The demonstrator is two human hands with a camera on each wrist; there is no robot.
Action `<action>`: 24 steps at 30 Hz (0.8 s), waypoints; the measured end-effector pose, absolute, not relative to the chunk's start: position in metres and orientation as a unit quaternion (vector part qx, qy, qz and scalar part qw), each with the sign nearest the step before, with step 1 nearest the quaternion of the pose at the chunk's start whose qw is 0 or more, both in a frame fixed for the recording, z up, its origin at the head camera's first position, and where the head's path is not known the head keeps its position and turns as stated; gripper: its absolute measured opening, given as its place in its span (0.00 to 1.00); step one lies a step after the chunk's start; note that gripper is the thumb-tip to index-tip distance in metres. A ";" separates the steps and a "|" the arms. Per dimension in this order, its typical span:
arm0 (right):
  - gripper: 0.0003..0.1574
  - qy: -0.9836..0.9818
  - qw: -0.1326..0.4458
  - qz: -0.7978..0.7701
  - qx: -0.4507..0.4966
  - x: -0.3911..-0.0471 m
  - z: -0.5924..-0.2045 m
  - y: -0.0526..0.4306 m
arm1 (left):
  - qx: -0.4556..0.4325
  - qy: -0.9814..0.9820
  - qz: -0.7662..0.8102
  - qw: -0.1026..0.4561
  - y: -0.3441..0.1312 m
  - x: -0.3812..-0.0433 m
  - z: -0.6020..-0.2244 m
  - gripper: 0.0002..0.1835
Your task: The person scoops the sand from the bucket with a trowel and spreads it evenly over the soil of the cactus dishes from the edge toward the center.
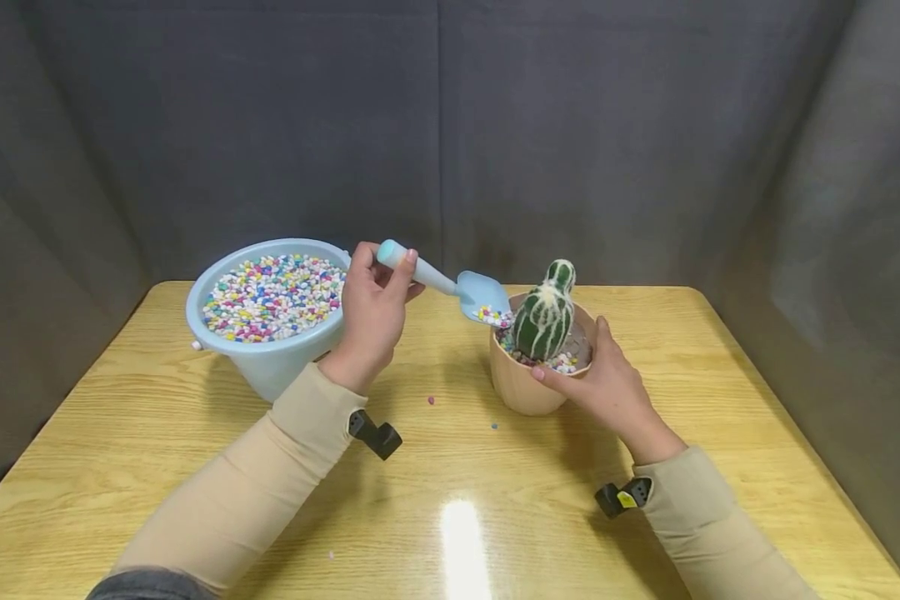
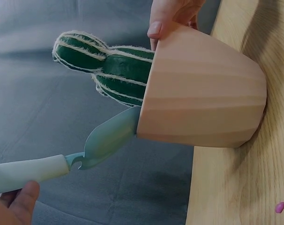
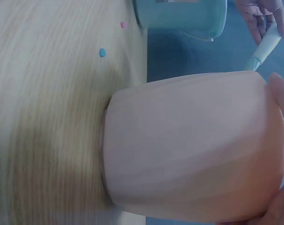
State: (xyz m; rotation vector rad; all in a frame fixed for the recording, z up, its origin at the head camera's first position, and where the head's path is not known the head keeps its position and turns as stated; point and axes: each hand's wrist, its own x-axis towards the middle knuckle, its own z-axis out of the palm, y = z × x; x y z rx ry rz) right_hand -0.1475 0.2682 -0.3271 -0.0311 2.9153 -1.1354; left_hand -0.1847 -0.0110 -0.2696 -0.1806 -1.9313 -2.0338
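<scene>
My left hand (image 1: 375, 312) grips the pale handle of a light blue toy shovel (image 1: 483, 293). The shovel's blade slants down over the left rim of a peach plant pot (image 1: 528, 387), with some colourful pebbles (image 1: 492, 316) on its tip. In the pot stands a green cactus (image 1: 544, 321) with white fuzzy ribs, pebbles and brown filling around its base. My right hand (image 1: 615, 392) holds the pot's right side, thumb over the front rim and fingers behind. In the left wrist view the blade tip (image 2: 128, 122) goes behind the pot's rim.
A light blue bucket (image 1: 270, 367) full of multicoloured pebbles (image 1: 273, 296) stands at the left of the wooden table (image 1: 420, 492). A pink pebble (image 1: 431, 401) and a blue one (image 1: 494, 426) lie loose near the pot. Grey curtains (image 1: 307, 125) enclose the table's back and sides.
</scene>
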 end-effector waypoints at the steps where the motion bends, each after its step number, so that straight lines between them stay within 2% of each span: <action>1: 0.82 0.930 0.002 -0.368 -0.016 -0.148 -0.328 0.269 | -0.063 -0.678 -0.714 0.166 -0.011 -0.185 -0.270 0.11; 7: 0.77 0.918 -0.004 -0.393 -0.058 -0.153 -0.330 0.274 | -0.067 -0.674 -0.716 0.167 -0.011 -0.185 -0.270 0.11; 13: 0.78 0.920 0.024 -0.384 -0.071 -0.157 -0.328 0.281 | -0.075 -0.670 -0.719 0.172 -0.011 -0.183 -0.270 0.11; 24: 0.76 0.920 0.035 -0.378 -0.099 -0.162 -0.329 0.289 | -0.096 -0.671 -0.709 0.195 -0.010 -0.184 -0.272 0.09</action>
